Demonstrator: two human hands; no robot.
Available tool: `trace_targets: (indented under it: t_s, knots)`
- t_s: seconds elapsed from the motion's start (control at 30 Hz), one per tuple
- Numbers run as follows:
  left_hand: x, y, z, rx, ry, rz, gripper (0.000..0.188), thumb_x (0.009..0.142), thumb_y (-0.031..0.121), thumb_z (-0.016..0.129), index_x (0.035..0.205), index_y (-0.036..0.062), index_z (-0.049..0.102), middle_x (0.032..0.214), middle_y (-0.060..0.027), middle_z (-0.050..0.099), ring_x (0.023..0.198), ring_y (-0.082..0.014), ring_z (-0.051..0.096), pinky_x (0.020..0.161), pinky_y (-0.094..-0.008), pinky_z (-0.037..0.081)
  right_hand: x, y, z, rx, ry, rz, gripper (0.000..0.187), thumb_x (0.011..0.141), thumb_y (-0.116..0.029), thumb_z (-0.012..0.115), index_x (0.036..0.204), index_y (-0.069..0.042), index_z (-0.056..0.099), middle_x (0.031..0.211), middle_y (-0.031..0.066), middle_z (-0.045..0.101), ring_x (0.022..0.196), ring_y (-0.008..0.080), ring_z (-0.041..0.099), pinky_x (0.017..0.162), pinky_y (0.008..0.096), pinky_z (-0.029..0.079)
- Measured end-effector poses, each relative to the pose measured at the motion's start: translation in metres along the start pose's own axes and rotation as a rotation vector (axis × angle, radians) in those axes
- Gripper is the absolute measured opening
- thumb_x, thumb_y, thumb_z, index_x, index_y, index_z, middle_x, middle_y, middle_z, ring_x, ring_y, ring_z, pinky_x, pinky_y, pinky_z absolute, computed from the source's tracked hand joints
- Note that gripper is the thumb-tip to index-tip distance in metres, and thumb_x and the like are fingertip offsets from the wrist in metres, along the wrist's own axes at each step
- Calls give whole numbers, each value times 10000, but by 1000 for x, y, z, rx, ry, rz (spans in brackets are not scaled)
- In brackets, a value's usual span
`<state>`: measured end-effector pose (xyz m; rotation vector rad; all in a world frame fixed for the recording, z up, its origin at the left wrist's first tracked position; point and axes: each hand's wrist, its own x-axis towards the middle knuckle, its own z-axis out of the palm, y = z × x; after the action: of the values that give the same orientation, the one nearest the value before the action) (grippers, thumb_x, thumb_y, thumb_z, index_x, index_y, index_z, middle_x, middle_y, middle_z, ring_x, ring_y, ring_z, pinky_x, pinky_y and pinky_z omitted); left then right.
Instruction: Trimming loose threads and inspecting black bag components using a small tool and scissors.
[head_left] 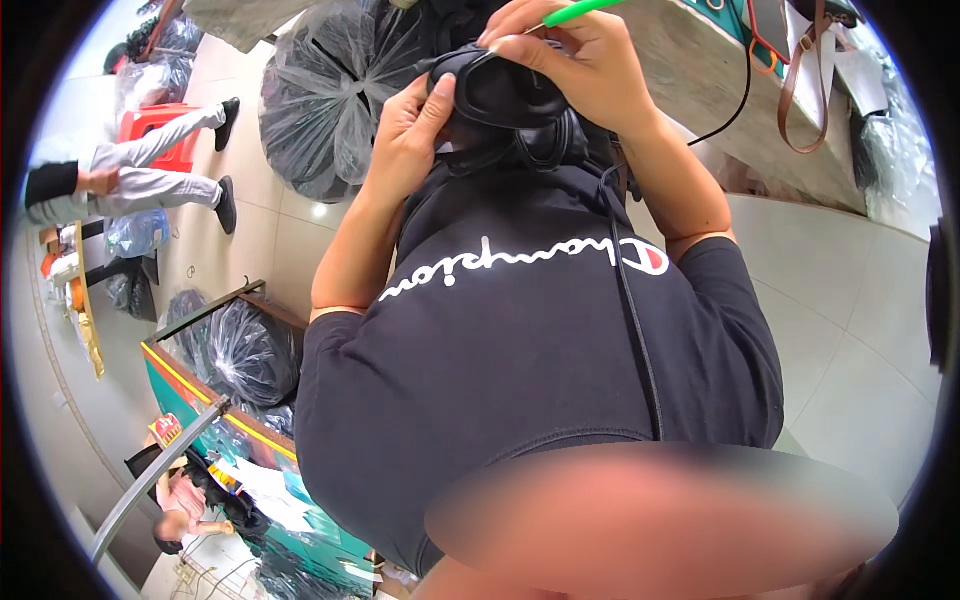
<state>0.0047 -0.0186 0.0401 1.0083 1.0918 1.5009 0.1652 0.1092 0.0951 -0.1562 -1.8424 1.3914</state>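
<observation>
A soft black leather-like piece with rounded, piped edges [505,95] lies in my lap and in my hands; it looks like part of a small bag. My left hand [412,135] grips its left side, thumb on top. At its upper edge, my right hand [570,60] pinches the rim between thumb and fingers. A bright green stick-like handle [580,10] rests in that same hand and runs out past the top of the picture, so its kind is hidden. Black loops or straps [545,150] hang below the piece, close to my shirt.
A large clear plastic bag with dark contents [315,100] stands left of my hands. To the right is a worktable [740,80] with a brown strap [810,90] hanging off. A person stands near a red stool [170,125]; another person [180,500] sits beyond a green-sided table [330,535].
</observation>
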Motion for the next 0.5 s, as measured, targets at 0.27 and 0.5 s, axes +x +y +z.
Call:
trace_targets:
  t_s: [0.27, 0.5]
  knots:
    - [-3, 4, 2, -55, -28, -34, 363, 1035, 274, 462, 1208, -25, 574, 965, -36, 666, 824, -52, 609, 727, -179, 487, 2, 6, 6, 47, -83, -163, 50, 887, -12, 664, 906, 31, 649, 866, 101, 661, 800, 165, 621, 719, 269, 486]
    - [0, -1, 1, -99, -16, -89, 351, 1036, 297, 457, 1150, -2, 600, 896, -15, 664, 725, -41, 598, 626, -177, 484, 15, 47, -2, -321, -54, -772, 63, 835, 15, 680, 895, 7, 661, 889, 123, 679, 782, 247, 649, 704, 309, 510]
